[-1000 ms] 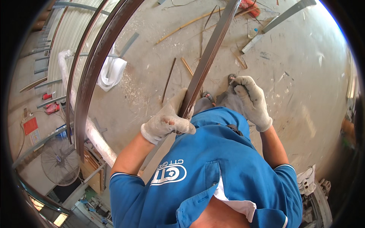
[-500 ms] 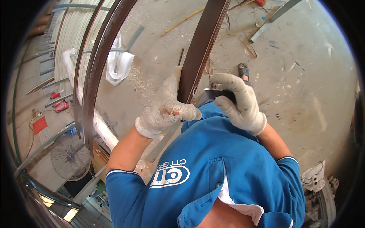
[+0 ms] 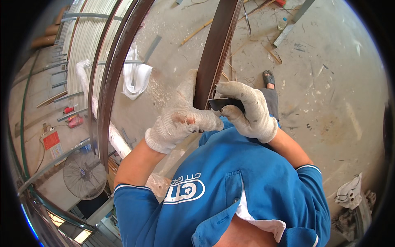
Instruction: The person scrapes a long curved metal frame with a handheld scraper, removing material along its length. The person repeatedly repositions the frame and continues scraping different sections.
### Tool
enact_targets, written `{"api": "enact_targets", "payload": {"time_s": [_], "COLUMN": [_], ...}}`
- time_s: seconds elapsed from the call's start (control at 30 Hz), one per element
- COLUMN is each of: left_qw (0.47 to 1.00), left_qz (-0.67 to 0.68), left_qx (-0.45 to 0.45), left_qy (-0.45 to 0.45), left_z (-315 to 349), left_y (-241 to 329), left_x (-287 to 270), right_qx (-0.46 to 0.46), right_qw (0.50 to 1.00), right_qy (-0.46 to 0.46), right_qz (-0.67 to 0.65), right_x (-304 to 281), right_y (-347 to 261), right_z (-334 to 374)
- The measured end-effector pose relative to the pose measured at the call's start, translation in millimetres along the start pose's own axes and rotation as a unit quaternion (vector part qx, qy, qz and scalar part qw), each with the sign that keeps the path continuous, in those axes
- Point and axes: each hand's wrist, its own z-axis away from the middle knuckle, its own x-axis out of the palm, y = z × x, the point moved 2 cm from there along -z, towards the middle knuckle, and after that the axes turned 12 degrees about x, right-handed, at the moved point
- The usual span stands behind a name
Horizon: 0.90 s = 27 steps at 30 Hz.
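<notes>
A long dark brown bar [image 3: 215, 53] slants from the top of the view down toward my body. My left hand [image 3: 177, 119], in a stained whitish work glove, grips the bar's near end, with its fingers mostly hidden by it. My right hand [image 3: 252, 110], gloved the same way, pinches a black flat-bladed tool [image 3: 229, 103], perhaps a scraper. The tool's tip is at the right edge of the bar, close to my left thumb; whether it touches cannot be made out.
More dark brown bars [image 3: 108, 88] rise at the left, with a standing fan [image 3: 84, 174] and stacked white strips [image 3: 83, 45] behind. A roll of white sheet [image 3: 137, 78] lies on the floor. Metal lengths [image 3: 286, 36], a bottle [image 3: 282, 23] and scattered scraps lie at the far right.
My right hand has moved left with the black tool, bringing its tip to the bar's edge. My left hand keeps its grip. The whole view has shifted slightly.
</notes>
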Motion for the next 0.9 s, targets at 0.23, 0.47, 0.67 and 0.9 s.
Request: {"api": "enact_targets", "payload": {"time_s": [0.23,0.47,0.67,0.9], "left_qw": [0.995,0.996,0.997,0.997], "left_qz": [-0.056,-0.002,0.032,-0.052], "left_qx": [-0.079,-0.065,-0.036,-0.036], "left_qy": [-0.022,-0.060,0.052,-0.033], "left_z": [3.3,3.4,9.6,3.1], "left_y": [3.3,-2.5,-10.6,0.8], "left_x": [0.8,-3.2,5.4,6.4], "right_qx": [0.006,-0.024,-0.046,-0.071], "right_qw": [0.999,0.993,0.981,0.964], "right_qy": [-0.045,-0.050,-0.043,-0.044], "right_qz": [0.000,0.104,0.185,0.251], "right_x": [-18.3,-38.4,-41.6,-44.5], "right_y": [-7.9,-20.2,-31.1,-30.5], "right_z": [-4.2,-12.0,-15.2,-18.6]}}
